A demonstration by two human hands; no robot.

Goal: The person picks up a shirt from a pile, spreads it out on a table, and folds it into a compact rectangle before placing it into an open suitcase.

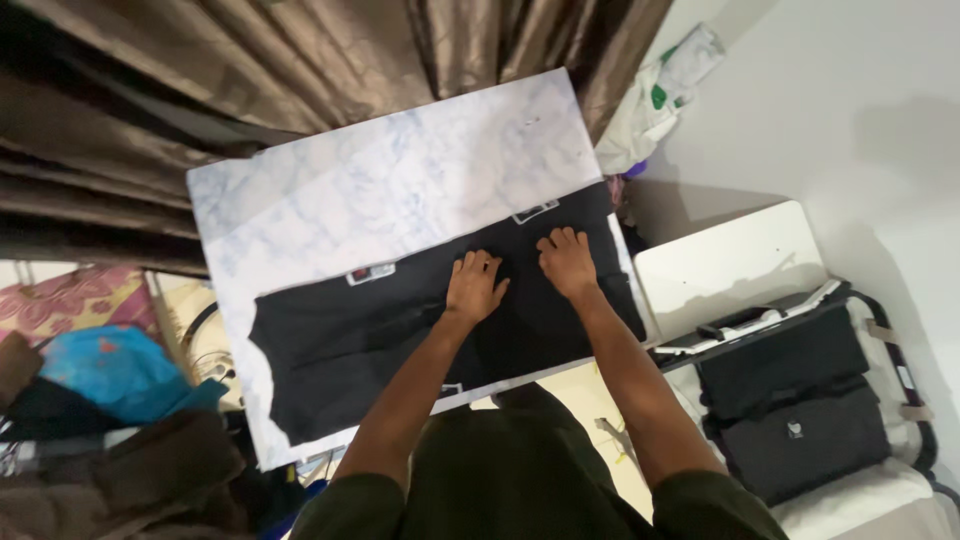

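Two hands press flat, fingers spread, gripping nothing, on a black fabric garment (400, 330). The left hand (474, 287) and right hand (567, 262) lie side by side over the white marble-patterned tabletop (380, 190).

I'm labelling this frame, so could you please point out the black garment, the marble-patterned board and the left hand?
black garment (340, 345), head view, flat left part.
marble-patterned board (400, 185), head view, bare top surface.
left hand (475, 287), head view, back of hand.

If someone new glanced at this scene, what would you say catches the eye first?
Both hands, left hand and right hand, press flat side by side on a black garment spread across a marble-patterned white board. Behind the board hang brown curtains; at the right, black folded clothes lie stacked.
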